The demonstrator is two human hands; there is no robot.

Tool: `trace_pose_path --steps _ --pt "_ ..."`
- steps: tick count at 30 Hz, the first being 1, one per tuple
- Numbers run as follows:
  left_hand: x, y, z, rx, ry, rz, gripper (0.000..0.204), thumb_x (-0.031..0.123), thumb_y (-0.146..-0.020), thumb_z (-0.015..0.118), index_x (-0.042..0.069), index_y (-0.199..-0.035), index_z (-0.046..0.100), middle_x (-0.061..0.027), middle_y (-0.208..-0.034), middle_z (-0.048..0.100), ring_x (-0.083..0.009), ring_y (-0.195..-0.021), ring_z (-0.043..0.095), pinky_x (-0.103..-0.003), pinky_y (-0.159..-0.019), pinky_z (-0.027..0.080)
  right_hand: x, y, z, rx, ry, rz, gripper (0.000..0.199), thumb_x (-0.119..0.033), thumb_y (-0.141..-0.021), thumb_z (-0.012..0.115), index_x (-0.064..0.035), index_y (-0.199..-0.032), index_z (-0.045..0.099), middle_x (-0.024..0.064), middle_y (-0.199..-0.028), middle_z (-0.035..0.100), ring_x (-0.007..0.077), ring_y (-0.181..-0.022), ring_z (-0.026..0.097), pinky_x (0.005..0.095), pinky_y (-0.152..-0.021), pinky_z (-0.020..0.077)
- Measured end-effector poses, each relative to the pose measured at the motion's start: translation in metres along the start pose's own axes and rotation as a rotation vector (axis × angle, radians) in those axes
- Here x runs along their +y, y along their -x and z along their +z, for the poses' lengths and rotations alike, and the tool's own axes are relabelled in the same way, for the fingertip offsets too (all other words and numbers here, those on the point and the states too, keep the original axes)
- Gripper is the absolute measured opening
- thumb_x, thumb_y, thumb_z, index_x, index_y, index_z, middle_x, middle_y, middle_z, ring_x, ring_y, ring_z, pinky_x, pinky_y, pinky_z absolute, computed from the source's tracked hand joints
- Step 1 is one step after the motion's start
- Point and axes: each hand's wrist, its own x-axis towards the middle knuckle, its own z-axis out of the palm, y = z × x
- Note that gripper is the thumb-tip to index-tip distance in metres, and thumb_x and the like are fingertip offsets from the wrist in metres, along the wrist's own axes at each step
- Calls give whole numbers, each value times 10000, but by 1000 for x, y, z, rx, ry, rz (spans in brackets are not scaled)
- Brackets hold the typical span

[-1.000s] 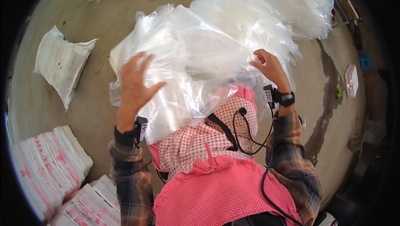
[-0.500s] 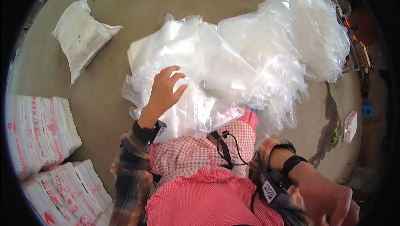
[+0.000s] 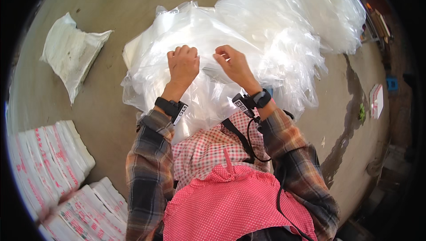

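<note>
Left hand (image 3: 183, 65) and right hand (image 3: 233, 64), fingers curled, whether gripping I cannot tell, are over clear plastic sheeting (image 3: 195, 30) around twelve o'clock, seemingly partly flattened, while the heap (image 3: 290, 32) toward one-thirty looks loose and unflattened.

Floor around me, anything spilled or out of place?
Yes: a long dark streak runs along the floor on the right, looking like a wet spill, and a small green scrap, perhaps a leaf, lies by it.

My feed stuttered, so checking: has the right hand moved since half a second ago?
Yes, up and left: then the right hand was below the green sprig; now it is far left of it, over the clear plastic.
</note>
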Motion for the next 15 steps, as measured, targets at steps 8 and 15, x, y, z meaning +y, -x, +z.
trace_pose_path --steps 8,15 --pt "29 20 -10 70 827 -214 93 62 -873 599 -3 -875 534 -33 -791 576 -98 -735 533 -240 -707 456 -19 -5 31 -183 -796 501 376 -345 -901 600 30 -919 621 74 -816 630 134 -715 594 264 -587 464" --pt "28 31 -26 140 579 -90 92 28 -798 674 27 -792 582 -42 -793 644 -131 -694 568 -255 -638 442 1 -8 30 124 -49 12 313 -226 -901 576 21 -709 560 109 -583 533 123 -528 465 292 -516 412"
